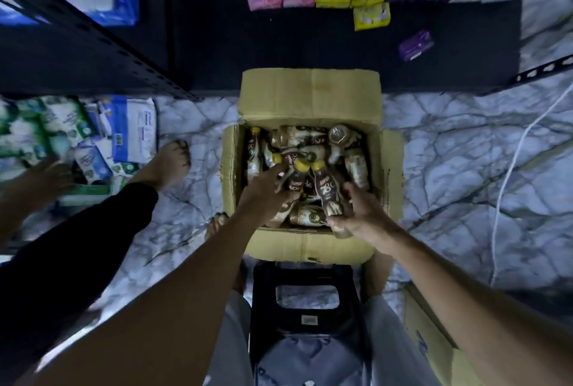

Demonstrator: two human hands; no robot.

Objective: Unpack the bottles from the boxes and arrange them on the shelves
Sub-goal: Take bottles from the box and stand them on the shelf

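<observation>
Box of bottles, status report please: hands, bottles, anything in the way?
Left grip holds a yellow-capped bottle; right grip holds a second bottle. Both low in the box, over loose bottles. Nothing blocks the lift.

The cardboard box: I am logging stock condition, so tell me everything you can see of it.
The box is plain brown corrugated cardboard, open on top, with its four flaps folded outward and slightly worn edges. It stands upright on the marbled floor in front of a dark shelf. Inside, bottles with yellow caps lie jumbled. The left hand and right hand reach in over its near edge, each gripping a bottle.
</observation>
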